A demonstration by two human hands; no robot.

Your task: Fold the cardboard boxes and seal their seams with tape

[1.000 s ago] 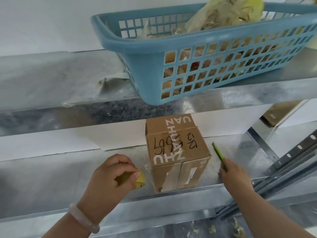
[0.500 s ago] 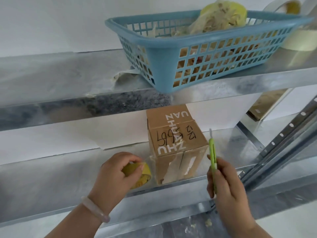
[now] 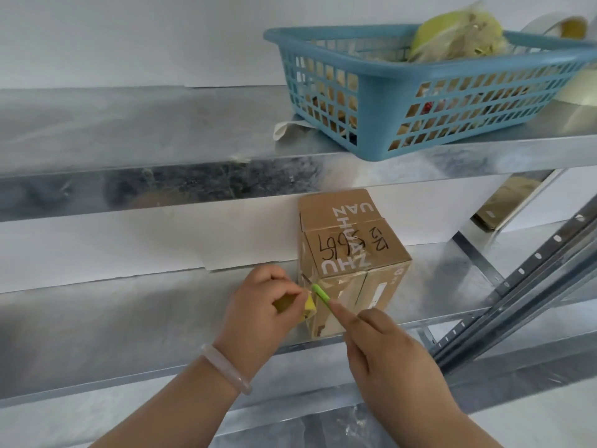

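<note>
A small brown cardboard box (image 3: 352,250) with white lettering and black handwriting stands on the lower metal shelf (image 3: 129,318). Clear tape runs down its front left side. My left hand (image 3: 261,305) grips a yellow tape roll (image 3: 308,307) just left of the box, a stretch of tape leading to the box. My right hand (image 3: 384,350) holds a green utility knife (image 3: 319,294), its blade tip at the tape between roll and box.
A blue plastic basket (image 3: 403,101) with scraps sits on the upper shelf (image 3: 161,130), with large tape rolls (image 3: 578,82) at the far right. A grey perforated shelf upright (image 3: 523,286) slants at the right. White wall panels stand behind the shelves.
My right hand has swung the green knife from the box's right side across to its left, up to the tape. The left hand and roll stayed beside the box.
</note>
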